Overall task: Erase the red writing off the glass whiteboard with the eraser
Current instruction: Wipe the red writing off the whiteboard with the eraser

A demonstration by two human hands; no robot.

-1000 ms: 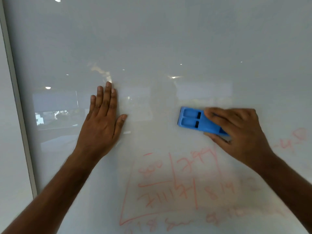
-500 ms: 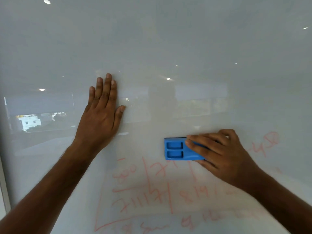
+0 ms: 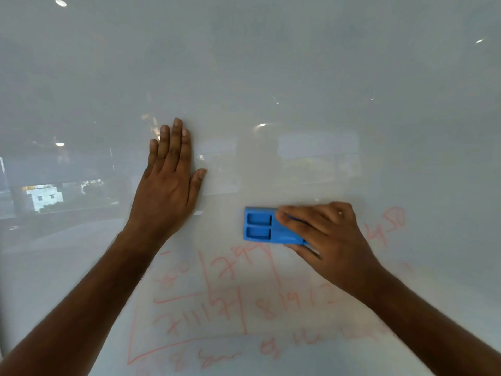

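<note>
I have the eraser pinched in my right hand, fingers along its top edge and thumb under it, pressed flat to the board with its long axis running 3 to 9 o'clock. My left hand lies flat on the glass at the eraser's 10 o'clock, fingers straight, holding nothing (just bracing, I'd say). The writing is mostly at 6 o'clock from the eraser, its top row just under the eraser's lower edge, with a small patch at 3 o'clock past my knuckles. So I judge the next stroke runs downward, broadside, by the right hand, which is nearer.
</note>
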